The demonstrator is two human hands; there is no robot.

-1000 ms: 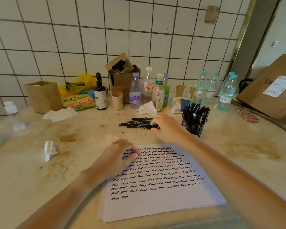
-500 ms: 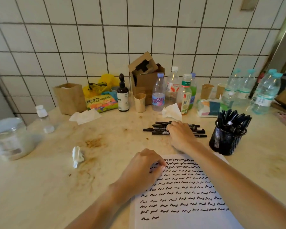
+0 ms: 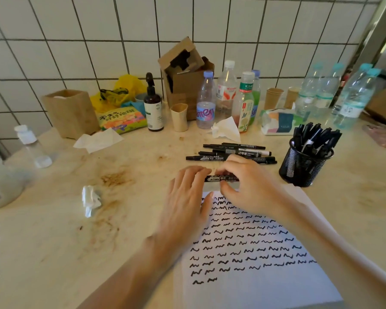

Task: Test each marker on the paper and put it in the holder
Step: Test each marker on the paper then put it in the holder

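Both hands meet on one marker, which lies crosswise, its long axis running left to right just beyond the far edge of the paper. Our right hand curls over the marker's right part, thumb and fingers pinching it; our left hand comes in from the left, its fingertips bent over the left end, where we judge the cap sits, though the fingers hide it. We take the coming move to be a pull apart along that axis: left hand outward to the left, right hand holding the barrel steady. Neither hand needs to reach, since both already touch it.

Past our knuckles, further from us, the pile of untested markers lies on the counter, also pointing left to right. The holder, a black mesh cup already crowded with markers, stands to the right of the pile and near our right hand, so that hand is the better placed for dropping this one in once it has left its squiggle on the paper
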